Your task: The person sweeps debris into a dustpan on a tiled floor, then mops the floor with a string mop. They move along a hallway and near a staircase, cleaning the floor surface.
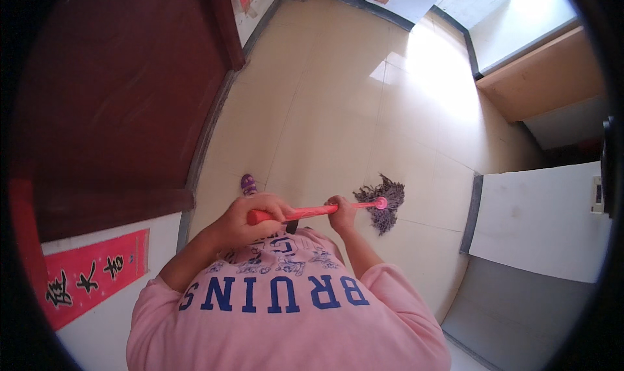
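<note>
A mop with a red handle (309, 211) slants from the left toward the floor on the right. My left hand (258, 218) wraps around the handle close to its top end. Farther down the handle, my right hand (341, 212) has its fingers closed around it. A pink round collar joins the handle to the mop head (385, 217), whose grey-purple strands are spread on the tiled floor (331, 117). The mop head lies to the right of my right hand.
A dark red door (122, 88) stands on the left, with a red paper banner (97, 278) bearing writing beside it. White walls (536, 220) with grey baseboards are on the right. A wooden door (546, 73) stands farther back. My purple sandal (248, 183) shows on the floor.
</note>
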